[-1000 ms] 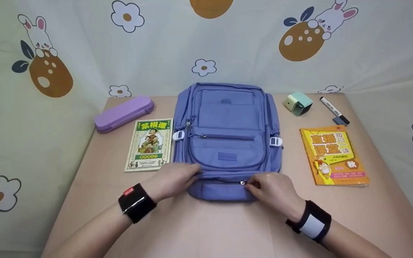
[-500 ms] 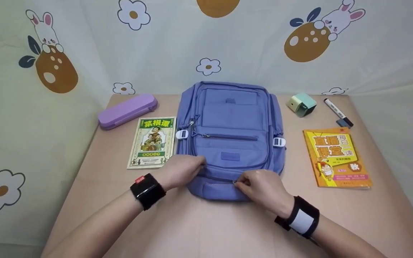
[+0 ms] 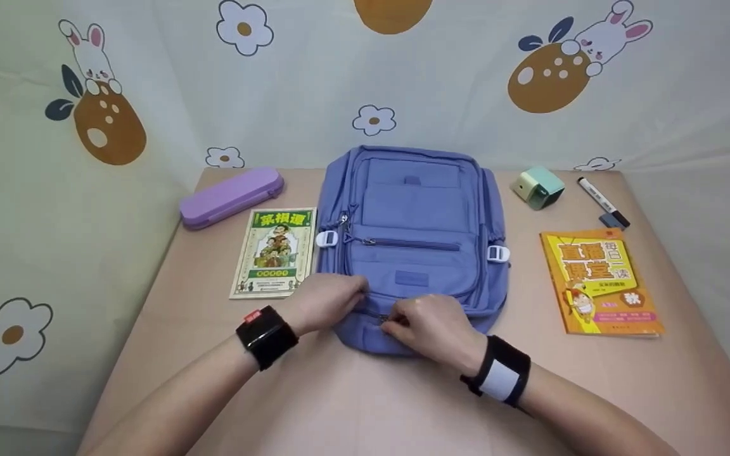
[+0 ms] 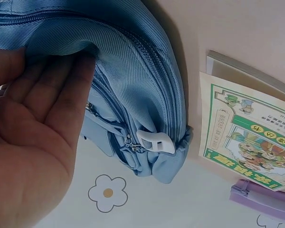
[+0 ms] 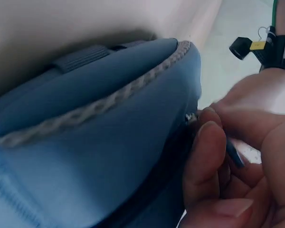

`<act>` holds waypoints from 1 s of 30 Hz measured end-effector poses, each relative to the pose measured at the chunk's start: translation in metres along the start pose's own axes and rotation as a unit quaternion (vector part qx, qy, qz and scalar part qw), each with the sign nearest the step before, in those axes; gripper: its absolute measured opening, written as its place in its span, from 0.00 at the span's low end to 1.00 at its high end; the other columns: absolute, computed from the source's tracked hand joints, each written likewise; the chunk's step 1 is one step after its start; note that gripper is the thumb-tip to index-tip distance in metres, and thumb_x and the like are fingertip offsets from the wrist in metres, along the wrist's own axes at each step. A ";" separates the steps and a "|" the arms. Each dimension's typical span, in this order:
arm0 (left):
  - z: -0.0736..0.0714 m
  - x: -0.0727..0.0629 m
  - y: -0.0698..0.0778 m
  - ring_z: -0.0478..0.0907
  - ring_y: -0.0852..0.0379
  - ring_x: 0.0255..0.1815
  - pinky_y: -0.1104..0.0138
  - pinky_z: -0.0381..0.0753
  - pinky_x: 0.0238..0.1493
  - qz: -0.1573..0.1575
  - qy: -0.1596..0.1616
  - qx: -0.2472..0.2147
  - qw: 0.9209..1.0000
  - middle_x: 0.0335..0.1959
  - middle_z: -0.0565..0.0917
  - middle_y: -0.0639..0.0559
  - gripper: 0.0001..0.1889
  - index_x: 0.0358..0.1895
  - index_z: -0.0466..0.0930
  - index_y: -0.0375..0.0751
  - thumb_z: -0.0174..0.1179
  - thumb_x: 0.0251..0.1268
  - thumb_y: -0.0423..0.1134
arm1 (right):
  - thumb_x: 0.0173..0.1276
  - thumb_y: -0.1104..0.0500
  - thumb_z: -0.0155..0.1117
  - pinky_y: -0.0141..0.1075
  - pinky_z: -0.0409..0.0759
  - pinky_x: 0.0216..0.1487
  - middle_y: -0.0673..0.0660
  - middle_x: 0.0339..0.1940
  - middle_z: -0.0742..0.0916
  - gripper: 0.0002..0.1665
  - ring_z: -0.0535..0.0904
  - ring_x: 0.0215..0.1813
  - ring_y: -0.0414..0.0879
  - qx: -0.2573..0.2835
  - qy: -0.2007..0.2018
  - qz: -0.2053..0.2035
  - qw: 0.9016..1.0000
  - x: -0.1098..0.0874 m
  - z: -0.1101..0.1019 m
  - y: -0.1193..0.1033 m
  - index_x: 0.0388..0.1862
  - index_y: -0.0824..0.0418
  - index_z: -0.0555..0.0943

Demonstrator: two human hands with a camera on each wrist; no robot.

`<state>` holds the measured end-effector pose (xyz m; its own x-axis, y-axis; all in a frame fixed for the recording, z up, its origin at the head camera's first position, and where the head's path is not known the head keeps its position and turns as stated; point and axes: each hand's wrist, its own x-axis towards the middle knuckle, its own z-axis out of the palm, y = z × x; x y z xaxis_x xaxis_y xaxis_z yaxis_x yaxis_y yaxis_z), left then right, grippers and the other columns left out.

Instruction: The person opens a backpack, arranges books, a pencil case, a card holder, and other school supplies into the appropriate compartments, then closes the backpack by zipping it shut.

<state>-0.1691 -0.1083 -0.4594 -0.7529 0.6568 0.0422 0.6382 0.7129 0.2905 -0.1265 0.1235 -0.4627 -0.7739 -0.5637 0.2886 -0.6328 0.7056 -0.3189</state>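
A blue-purple backpack (image 3: 412,212) lies front side up in the middle of the table in the head view. My left hand (image 3: 327,301) grips its fabric near the lower left; in the left wrist view, the fingers (image 4: 61,88) reach under a fold of cloth. With my right hand (image 3: 435,329) I pinch the zipper pull of the lower front pocket. The right wrist view shows the metal zipper slider (image 5: 191,117) at the fingertips, and a bit of blue pull tab (image 5: 235,153) sticks out between the fingers. Part of the zipper is hidden by my right hand.
Left of the backpack lie a green-and-cream book (image 3: 274,253) and a purple pencil case (image 3: 232,197). To the right are an orange book (image 3: 599,282), a mint-green pencil sharpener (image 3: 538,187) and a marker (image 3: 601,197). A patterned curtain (image 3: 301,69) stands behind the table.
My right hand has moved left along the lower pocket's zipper with the pull, coming closer to my left hand. The left hand keeps its grip on the fabric. The head view has shifted slightly.
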 end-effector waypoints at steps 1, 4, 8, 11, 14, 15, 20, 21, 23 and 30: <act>0.000 0.000 0.000 0.86 0.51 0.34 0.58 0.85 0.37 -0.003 -0.003 -0.003 1.000 0.33 0.87 0.50 0.07 0.42 0.81 0.44 0.57 0.78 0.41 | 0.64 0.46 0.75 0.35 0.77 0.23 0.44 0.24 0.87 0.11 0.80 0.24 0.38 0.006 -0.002 0.002 1.000 -0.002 -0.004 0.003 0.31 0.51 0.88; -0.001 -0.001 0.000 0.85 0.50 0.34 0.57 0.85 0.37 -0.005 -0.003 -0.007 1.000 0.33 0.87 0.51 0.06 0.42 0.80 0.44 0.57 0.78 0.41 | 0.65 0.46 0.75 0.33 0.77 0.27 0.41 0.27 0.85 0.09 0.78 0.27 0.35 0.027 -0.002 0.003 1.000 -0.011 -0.020 0.018 0.34 0.49 0.87; -0.001 -0.003 -0.001 0.86 0.49 0.35 0.56 0.85 0.38 0.001 0.003 -0.008 1.000 0.34 0.86 0.51 0.05 0.42 0.79 0.44 0.56 0.78 0.40 | 0.63 0.49 0.77 0.37 0.79 0.44 0.43 0.37 0.86 0.12 0.80 0.40 0.37 0.035 0.006 -0.016 0.999 -0.029 -0.043 0.054 0.42 0.51 0.86; -0.001 -0.005 -0.001 0.85 0.49 0.35 0.56 0.84 0.37 0.003 0.003 -0.010 1.000 0.33 0.86 0.51 0.05 0.43 0.79 0.44 0.56 0.78 0.39 | 0.62 0.50 0.79 0.45 0.78 0.57 0.47 0.48 0.87 0.20 0.80 0.53 0.42 0.027 -0.009 -0.023 0.999 -0.046 -0.055 0.086 0.51 0.54 0.86; -0.001 -0.006 -0.002 0.85 0.49 0.35 0.56 0.84 0.37 0.001 0.002 -0.015 1.000 0.33 0.86 0.50 0.05 0.43 0.79 0.44 0.55 0.78 0.39 | 0.60 0.52 0.80 0.49 0.76 0.63 0.51 0.56 0.86 0.28 0.79 0.61 0.47 0.020 -0.031 -0.023 0.999 -0.064 -0.055 0.111 0.58 0.56 0.84; 0.000 -0.007 -0.002 0.85 0.49 0.35 0.56 0.84 0.37 0.000 0.002 -0.016 1.000 0.33 0.86 0.50 0.05 0.43 0.79 0.44 0.55 0.78 0.39 | 0.59 0.53 0.80 0.49 0.76 0.64 0.52 0.57 0.86 0.29 0.79 0.62 0.48 0.020 -0.035 -0.027 0.999 -0.069 -0.053 0.116 0.60 0.57 0.83; 0.002 -0.007 -0.003 0.86 0.49 0.35 0.56 0.85 0.37 -0.003 0.005 -0.024 1.000 0.34 0.87 0.50 0.05 0.44 0.80 0.44 0.55 0.78 0.39 | 0.57 0.59 0.81 0.47 0.79 0.60 0.53 0.56 0.86 0.28 0.80 0.60 0.48 0.032 -0.006 -0.055 0.998 -0.081 -0.036 0.129 0.57 0.58 0.85; 0.002 -0.007 -0.003 0.85 0.49 0.35 0.56 0.84 0.37 -0.003 0.007 -0.025 1.000 0.34 0.86 0.50 0.05 0.44 0.80 0.44 0.56 0.78 0.39 | 0.57 0.60 0.81 0.46 0.81 0.58 0.53 0.54 0.86 0.26 0.81 0.58 0.48 0.031 0.006 -0.062 0.998 -0.081 -0.033 0.131 0.55 0.58 0.85; 0.004 -0.007 -0.003 0.85 0.49 0.34 0.56 0.84 0.36 -0.001 0.014 -0.025 1.000 0.34 0.87 0.51 0.05 0.44 0.80 0.44 0.56 0.78 0.39 | 0.56 0.62 0.80 0.42 0.82 0.52 0.51 0.49 0.86 0.21 0.81 0.53 0.46 0.022 0.026 -0.068 0.997 -0.078 -0.027 0.133 0.49 0.57 0.86; 0.006 -0.007 0.000 0.84 0.52 0.32 0.57 0.84 0.33 0.007 0.021 -0.023 0.999 0.32 0.85 0.54 0.04 0.43 0.80 0.46 0.56 0.78 0.39 | 0.54 0.66 0.77 0.37 0.81 0.36 0.46 0.37 0.83 0.15 0.80 0.39 0.42 -0.047 0.036 -0.076 0.995 -0.074 -0.019 0.134 0.38 0.53 0.82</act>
<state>-0.1626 -0.1118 -0.4653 -0.7510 0.6546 0.0867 0.6411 0.6914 0.3332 -0.1537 0.2681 -0.5094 -0.6631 -0.6372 0.3928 -0.7351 0.6532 -0.1814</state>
